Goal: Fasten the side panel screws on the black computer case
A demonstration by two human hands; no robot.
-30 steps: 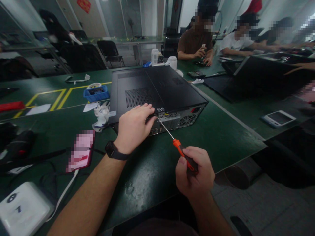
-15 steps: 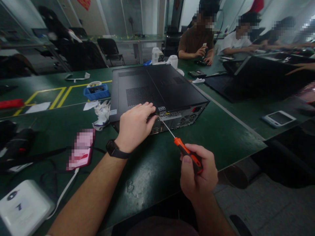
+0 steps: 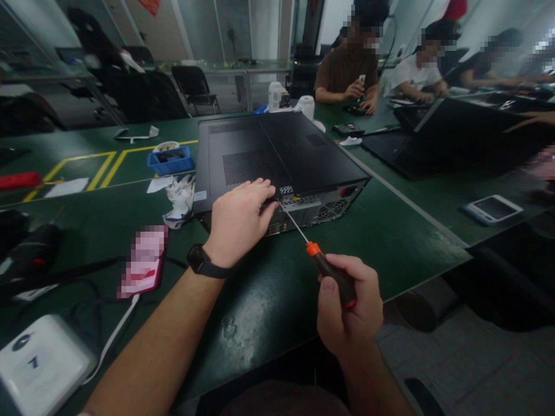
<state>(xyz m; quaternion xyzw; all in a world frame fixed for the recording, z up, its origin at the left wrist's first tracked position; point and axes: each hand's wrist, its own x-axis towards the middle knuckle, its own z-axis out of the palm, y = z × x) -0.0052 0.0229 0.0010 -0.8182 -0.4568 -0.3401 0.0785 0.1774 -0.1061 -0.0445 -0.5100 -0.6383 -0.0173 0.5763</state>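
Rolled over in my right hand point(image 3: 359, 306), the screwdriver point(image 3: 333, 276) now shows the dark side of its handle, where half a second ago an orange stripe faced up; its orange collar has barely shifted, and its shaft point(image 3: 295, 224) runs to the same spot. I read that as the driver being turned in place rather than drawn away, though I can't tell whether it is tightening or loosening anything. My right thumb and fingers are wrapped round the handle, the fingers mostly hidden beneath it. To my near left a white box point(image 3: 47, 361) is cut off at the corner of my view, and a white cable point(image 3: 113, 335) runs from beside it to a pink phone point(image 3: 141, 271) whose screen is masked. My left hand point(image 3: 238, 216), with a dark watch point(image 3: 199, 260) at the wrist, has hardly moved: it rests at the edge of the black computer case point(image 3: 312, 147), fingers close together right by the shaft's far end. That end is covered, so I can't see what it meets, nor whether those fingers pinch something or merely steady it. The case lies flat on the green table point(image 3: 411, 231) straight ahead, its fan grille point(image 3: 333, 209) facing me. Left of it are a crumpled pale glove point(image 3: 180, 199) and, farther off, a blue bin point(image 3: 173, 167) with contents too small to name. Beyond, a co-worker in brown point(image 3: 344, 72) grips something I can't make out.
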